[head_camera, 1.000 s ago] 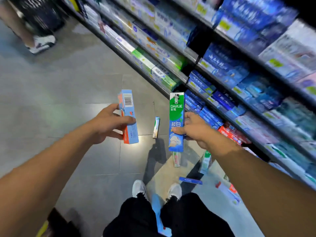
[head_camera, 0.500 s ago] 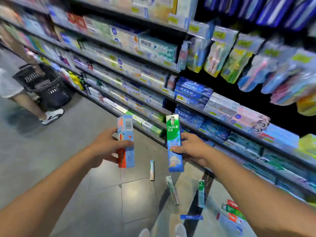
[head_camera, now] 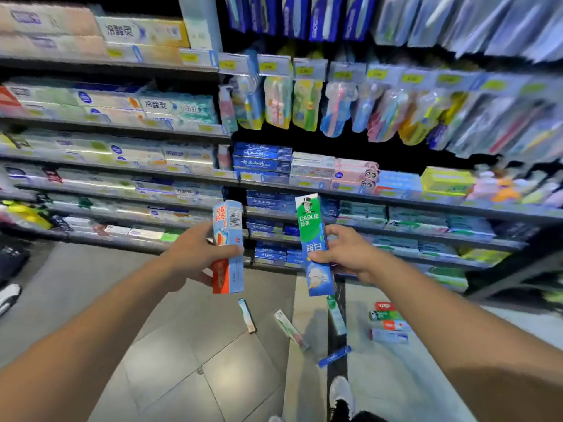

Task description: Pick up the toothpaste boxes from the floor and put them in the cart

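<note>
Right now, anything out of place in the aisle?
Yes. Toothpaste boxes lie scattered at odd angles on the floor below the shelves, with a small cluster to the right. The left hand and right hand each hold one box upright.

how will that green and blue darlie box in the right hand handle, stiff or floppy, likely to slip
The Darlie box looks like stiff card with flat, straight faces, so probably rigid but crushable. Its glossy print may be slippery; the right hand pinches only its middle. Square edges: unlikely to roll.

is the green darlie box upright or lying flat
Upright. The green Darlie box stands on end in the right hand, logo at the top, off the floor.
</note>
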A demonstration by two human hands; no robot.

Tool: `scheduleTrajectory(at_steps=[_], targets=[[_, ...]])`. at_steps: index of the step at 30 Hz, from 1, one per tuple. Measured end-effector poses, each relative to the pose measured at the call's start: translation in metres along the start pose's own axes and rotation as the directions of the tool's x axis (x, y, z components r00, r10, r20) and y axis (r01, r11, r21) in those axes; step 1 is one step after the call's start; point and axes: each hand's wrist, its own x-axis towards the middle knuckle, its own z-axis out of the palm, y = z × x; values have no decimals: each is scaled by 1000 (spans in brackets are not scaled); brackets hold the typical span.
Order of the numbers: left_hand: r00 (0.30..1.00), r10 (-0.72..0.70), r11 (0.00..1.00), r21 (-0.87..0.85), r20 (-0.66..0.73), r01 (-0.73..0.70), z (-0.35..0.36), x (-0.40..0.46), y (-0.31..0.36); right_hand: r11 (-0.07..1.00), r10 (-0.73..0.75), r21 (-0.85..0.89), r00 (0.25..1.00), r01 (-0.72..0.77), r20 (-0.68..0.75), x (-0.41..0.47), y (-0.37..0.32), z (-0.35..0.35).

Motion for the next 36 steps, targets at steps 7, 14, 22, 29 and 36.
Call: scheduleTrajectory(at_steps=[7, 14, 22, 29, 36], targets=[[978, 75, 991, 96, 193, -95, 91, 25, 62, 987, 32, 162, 981, 0, -194, -53, 42, -90], [918, 132, 959, 184, 375, -213, 230, 44, 144, 967, 100, 256, 921, 0, -376, -107, 102, -212], [823, 218, 879, 262, 525, -400, 438, 24, 231, 932, 175, 361, 829, 35, -532, -192, 179, -372], [711, 219, 846, 233, 668, -480, 590, -1, 300, 895, 283, 444, 719, 39, -635, -266, 239, -485], [645, 163, 839, 239, 746, -489, 725, 9, 342, 831, 401, 549, 588, 91, -703, -288, 296, -568]])
